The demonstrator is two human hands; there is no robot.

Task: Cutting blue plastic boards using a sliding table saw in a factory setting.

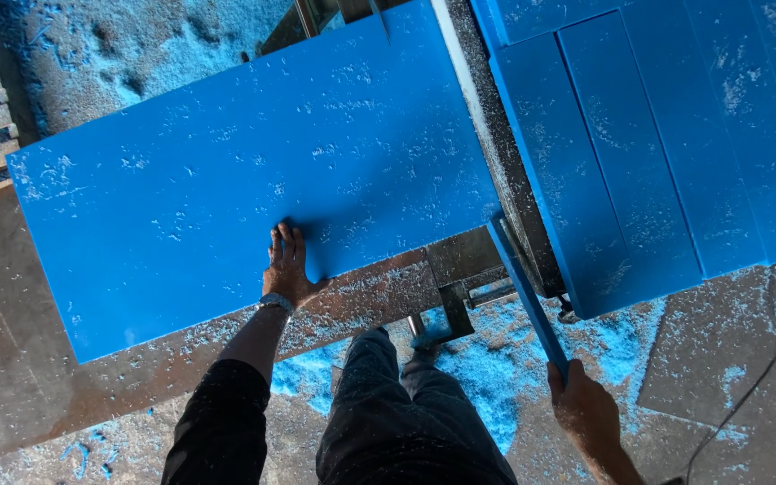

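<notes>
Head view: large blue sheet (pixel 253 180) lying flat across the brown counter (pixel 29 386), near edge overhanging toward the body. Left hand (pixel 287 268) spread flat, palm down, pressing on the sheet's near edge; watch on the wrist. Right hand (pixel 583 409) closed around the near end of a narrow blue strip (pixel 524 292), far end resting by the metal rail (pixel 496 135). Probably a stiff, smooth plastic board, fairly heavy for its span, slippery under dust; likely best held by both long edges, the thin strip apt to flex if gripped at one end only. More cut blue strips (pixel 666 135) stacked side by side at right. Blue shavings (pixel 473 377) scattered over the floor. No packages, labels or signs visible.
</notes>
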